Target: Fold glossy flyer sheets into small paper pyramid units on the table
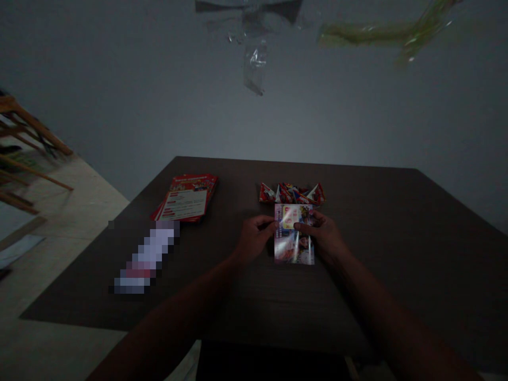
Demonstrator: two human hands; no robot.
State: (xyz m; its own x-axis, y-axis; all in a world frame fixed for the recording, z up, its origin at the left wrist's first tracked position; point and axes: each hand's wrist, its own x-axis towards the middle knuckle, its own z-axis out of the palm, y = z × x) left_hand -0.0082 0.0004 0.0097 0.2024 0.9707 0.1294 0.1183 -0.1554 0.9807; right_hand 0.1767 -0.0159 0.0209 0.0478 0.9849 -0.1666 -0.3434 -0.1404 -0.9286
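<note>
Standing at the far left, between nine and ten o'clock from the middle of the view, is wooden furniture (35, 124) on a pale floor (93, 214). At eight o'clock, on the left part of the dark tabletop (278, 304), lies a long pale item (153, 254), pixelated so that I cannot tell what it is. Just beyond its upper end, at nine o'clock, rests a slightly fanned stack of red printed leaflets (186, 198), the top one carrying a white text panel. At six o'clock is the left hand (254, 238), its grip closed, thumb and forefinger pinching the left edge of a glossy printed sheet (291, 246). That sheet is between four and five o'clock, over the tabletop; whether its lower edge touches the surface I cannot tell. Behind it, at three o'clock, sits a row of red wrapped packets (291, 194). The right hand (327, 235), at four o'clock, has its grip clamped on the sheet's right side, thumb across the front. Near one o'clock, yellowish tape (369, 34) clings to the grey wall (365, 106)
</note>
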